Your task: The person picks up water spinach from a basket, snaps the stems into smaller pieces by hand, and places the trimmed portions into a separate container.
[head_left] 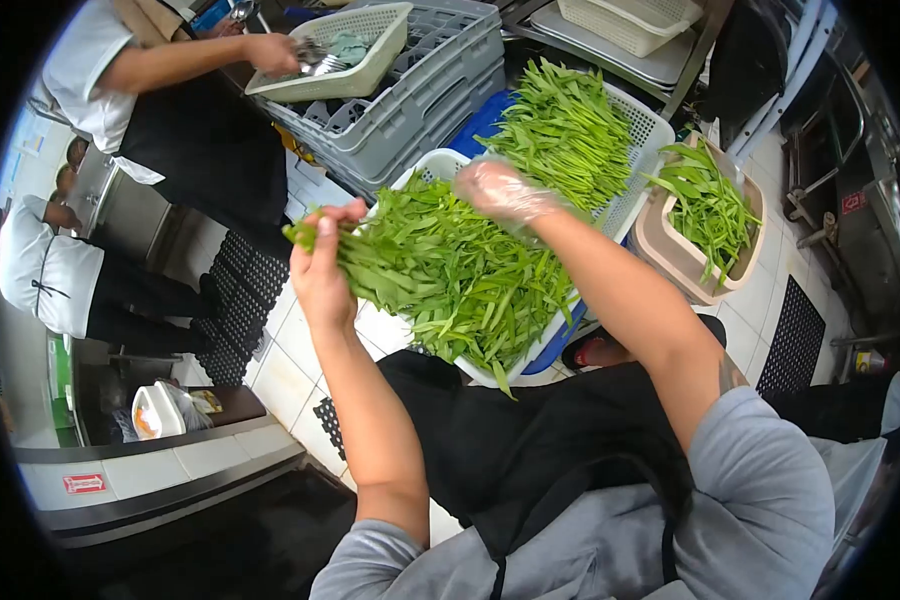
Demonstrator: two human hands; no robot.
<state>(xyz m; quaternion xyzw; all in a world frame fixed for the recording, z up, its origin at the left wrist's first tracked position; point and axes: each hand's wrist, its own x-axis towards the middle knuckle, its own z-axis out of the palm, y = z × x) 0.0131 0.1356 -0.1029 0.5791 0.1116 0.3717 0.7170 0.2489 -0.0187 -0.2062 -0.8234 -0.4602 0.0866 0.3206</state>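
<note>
My left hand (322,270), bare, is closed around the stem end of a bunch of leafy greens (385,268), whose leaves spread to the right over the pile. My right hand (500,190) wears a clear plastic glove and is above the pile, fingers curled; anything inside them is hidden. Beneath both hands, loose leafy greens (490,290) fill a white basket (438,163). Behind it, a second white perforated basket (660,130) holds greens (570,140) laid with their stems side by side.
A beige bin (705,285) with more greens stands at right. Grey dish racks (420,110) are stacked behind, topped by a basket (395,40) where a co-worker's hand (273,53) holds cutlery. Another person (45,265) works at far left. Black mats (240,300) lie on the tiles.
</note>
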